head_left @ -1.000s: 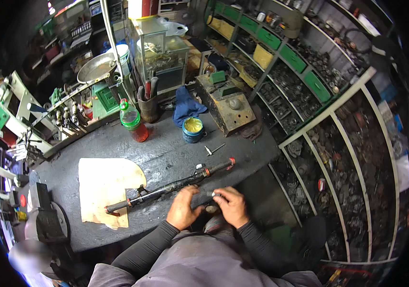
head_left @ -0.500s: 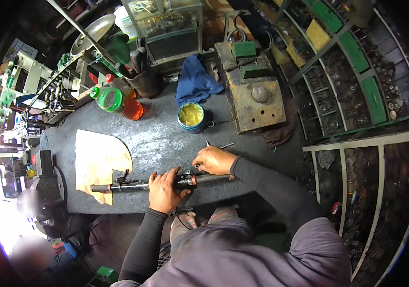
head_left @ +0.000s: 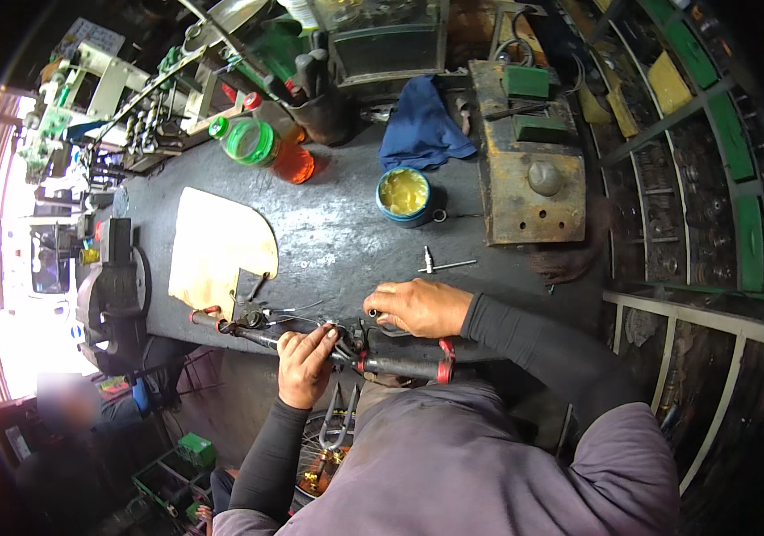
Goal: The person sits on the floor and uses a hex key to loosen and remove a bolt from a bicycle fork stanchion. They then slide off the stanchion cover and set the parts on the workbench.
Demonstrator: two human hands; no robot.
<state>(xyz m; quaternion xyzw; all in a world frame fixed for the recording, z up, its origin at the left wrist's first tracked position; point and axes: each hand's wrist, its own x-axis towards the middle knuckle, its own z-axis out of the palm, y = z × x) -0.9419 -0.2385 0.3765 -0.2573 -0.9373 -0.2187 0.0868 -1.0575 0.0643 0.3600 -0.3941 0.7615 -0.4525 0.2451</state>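
Observation:
A black handlebar [head_left: 261, 337] with red-collared grips and thin cables lies slantwise along the bench's near edge, its right end closer to my body. My left hand [head_left: 304, 364] is closed on it near the middle, fingertips by a dark lever clamp [head_left: 357, 335] and cable ends. Just right of that clamp, my right hand [head_left: 422, 305] is curled, pinching a small round metal piece [head_left: 373, 313] with a hole in its end; its exact kind is unclear. Beyond the right hand, a small T-shaped metal tool [head_left: 431, 262] rests on the bench.
Farther back stand an open tub of yellow grease [head_left: 404, 196], a small metal ring [head_left: 440, 215], a blue cloth [head_left: 425, 125], bottles of orange liquid [head_left: 292, 163] and a rusty metal block [head_left: 534, 201]. Cardboard [head_left: 221, 241] and a vise [head_left: 114, 295] are left. Below the bench is a bicycle wheel [head_left: 315, 447].
The handlebar has swung: its right end came toward me and its left end moved away. My right hand still holds the small metal piece. The whole view has shifted.

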